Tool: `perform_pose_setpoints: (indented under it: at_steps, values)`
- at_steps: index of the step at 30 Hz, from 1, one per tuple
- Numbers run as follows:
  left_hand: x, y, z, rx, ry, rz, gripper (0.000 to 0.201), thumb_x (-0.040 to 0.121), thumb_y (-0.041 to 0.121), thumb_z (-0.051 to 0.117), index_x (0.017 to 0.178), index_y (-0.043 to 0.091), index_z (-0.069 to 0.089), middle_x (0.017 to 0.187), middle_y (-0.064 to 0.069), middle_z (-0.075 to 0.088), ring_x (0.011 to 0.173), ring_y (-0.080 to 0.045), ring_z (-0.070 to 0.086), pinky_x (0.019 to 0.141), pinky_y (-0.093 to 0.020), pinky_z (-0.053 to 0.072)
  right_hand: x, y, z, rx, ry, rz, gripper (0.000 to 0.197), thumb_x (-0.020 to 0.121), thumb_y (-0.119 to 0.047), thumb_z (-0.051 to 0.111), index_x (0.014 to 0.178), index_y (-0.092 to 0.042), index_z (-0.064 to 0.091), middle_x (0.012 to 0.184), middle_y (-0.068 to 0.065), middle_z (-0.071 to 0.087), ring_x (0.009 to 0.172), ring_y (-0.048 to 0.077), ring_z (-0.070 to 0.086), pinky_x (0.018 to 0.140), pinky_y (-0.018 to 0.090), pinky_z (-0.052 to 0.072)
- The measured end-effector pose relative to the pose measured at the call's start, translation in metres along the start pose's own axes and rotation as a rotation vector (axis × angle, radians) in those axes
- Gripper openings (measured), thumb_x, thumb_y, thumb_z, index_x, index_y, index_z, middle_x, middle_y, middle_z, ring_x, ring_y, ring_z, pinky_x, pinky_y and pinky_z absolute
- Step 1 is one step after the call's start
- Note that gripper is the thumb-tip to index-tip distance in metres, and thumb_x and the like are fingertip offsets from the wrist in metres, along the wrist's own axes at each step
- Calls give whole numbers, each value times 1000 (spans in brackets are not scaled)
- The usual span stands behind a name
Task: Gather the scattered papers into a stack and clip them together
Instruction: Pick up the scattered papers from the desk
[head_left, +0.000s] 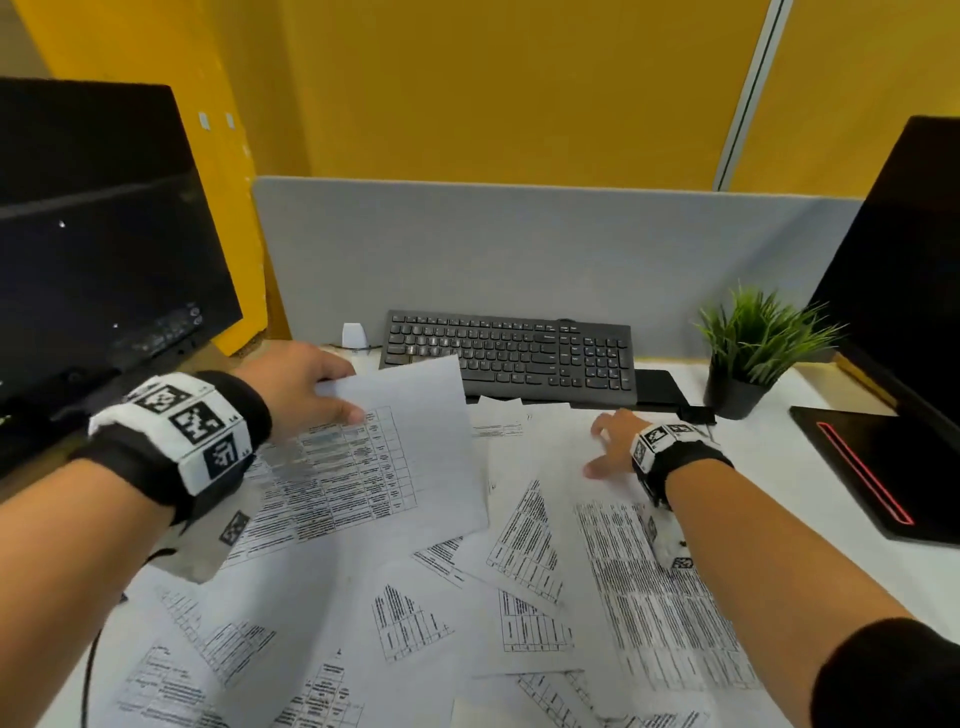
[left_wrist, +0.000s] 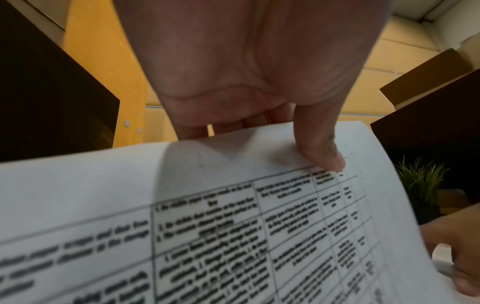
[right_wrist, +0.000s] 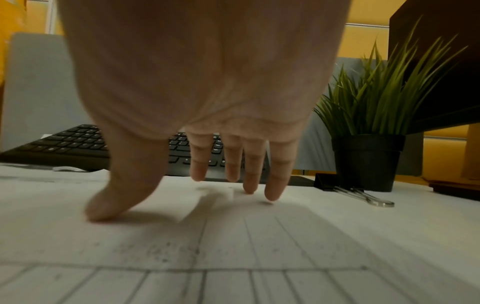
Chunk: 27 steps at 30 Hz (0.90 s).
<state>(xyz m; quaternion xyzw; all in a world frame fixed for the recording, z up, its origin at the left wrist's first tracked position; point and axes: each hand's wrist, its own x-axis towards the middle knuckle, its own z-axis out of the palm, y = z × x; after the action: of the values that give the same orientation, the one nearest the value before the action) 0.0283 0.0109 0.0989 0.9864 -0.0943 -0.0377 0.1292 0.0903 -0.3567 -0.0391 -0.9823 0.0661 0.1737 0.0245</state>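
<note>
Several printed sheets (head_left: 415, 597) lie scattered and overlapping on the white desk. My left hand (head_left: 332, 400) holds one sheet with a table on it (head_left: 415, 441) lifted off the pile, tilted. The thumb (left_wrist: 322, 152) presses on top of this sheet (left_wrist: 233, 205), and the fingers are hidden beneath it. My right hand (head_left: 605, 449) rests with straight, spread fingers on a flat sheet (head_left: 561, 441) just in front of the keyboard. Its fingertips (right_wrist: 271, 195) touch that paper (right_wrist: 233, 236). A black binder clip (right_wrist: 327, 183) lies on the desk right of this hand, beside the plant pot.
A black keyboard (head_left: 509, 353) lies behind the papers against a grey partition (head_left: 519, 249). A potted green plant (head_left: 748, 353) stands at the back right. Dark monitors stand at the left (head_left: 104, 234) and right (head_left: 904, 286), the right one on a black base with a red stripe (head_left: 883, 467).
</note>
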Motion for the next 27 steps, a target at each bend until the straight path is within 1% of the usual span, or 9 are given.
perform_pose_setpoints:
  at_steps: [2, 4, 7, 10, 13, 18, 21, 24, 27]
  values:
    - [-3, 1, 4, 0, -12, -6, 39, 85, 40, 66, 118, 19, 63, 116, -1, 64, 99, -17, 53, 83, -26, 40, 6, -3, 10, -63, -21, -22, 103, 53, -78, 59, 138, -27, 33, 143, 2, 38, 125, 29, 46, 100, 49, 42]
    - [-2, 2, 5, -15, -13, -12, 38, 86, 39, 66, 118, 19, 63, 118, -3, 64, 102, -20, 54, 85, -27, 41, 10, -6, 12, -121, -7, -28, 106, 49, -82, 56, 135, -25, 34, 140, 4, 41, 122, 30, 48, 95, 49, 44]
    - [2, 2, 3, -19, 24, 2, 28, 85, 40, 66, 106, 22, 65, 109, 1, 65, 105, -23, 57, 88, -31, 45, 16, -8, 4, -146, -6, -18, 100, 52, -77, 63, 132, -22, 37, 136, 5, 43, 119, 31, 51, 94, 50, 46]
    - [8, 1, 2, -55, 63, 27, 11, 84, 38, 68, 84, 32, 59, 88, 5, 63, 92, -21, 58, 77, -30, 44, 32, -3, 4, -101, 10, 4, 108, 50, -76, 65, 138, -20, 34, 142, 7, 39, 123, 32, 49, 97, 51, 45]
    - [14, 3, 4, -48, 62, 33, 11, 85, 37, 67, 90, 31, 58, 89, 5, 62, 90, -19, 57, 77, -29, 43, 31, -2, -2, -74, -12, 48, 113, 49, -78, 65, 142, -24, 32, 146, 6, 39, 129, 33, 44, 102, 51, 41]
    - [19, 10, 3, -112, 79, 43, 12, 86, 33, 66, 95, 27, 61, 90, 1, 63, 87, -20, 58, 70, -28, 42, 25, 0, -7, 99, 80, 75, 81, 66, -46, 81, 130, -17, 41, 129, 8, 53, 119, 29, 50, 97, 41, 45]
    - [17, 15, -5, -164, 102, 82, 12, 86, 33, 67, 94, 25, 63, 86, 2, 65, 81, -18, 60, 60, -25, 42, 20, 2, -7, 191, 89, 52, 71, 71, -31, 81, 128, -17, 42, 126, 8, 56, 113, 28, 55, 92, 38, 47]
    - [9, 19, -17, -245, 103, 148, 11, 81, 36, 69, 87, 28, 67, 79, 4, 69, 76, -15, 63, 61, -25, 47, 2, -1, -28, 81, 125, 33, 44, 80, -36, 71, 118, -16, 58, 120, 8, 62, 113, 28, 57, 96, 41, 45]
    - [0, 25, -24, -341, 2, 214, 30, 65, 57, 70, 80, 31, 72, 74, 7, 73, 68, -4, 66, 61, -21, 48, -27, -6, -70, 96, 346, -47, 26, 85, -40, 64, 100, -19, 66, 108, 11, 67, 103, 30, 61, 86, 37, 48]
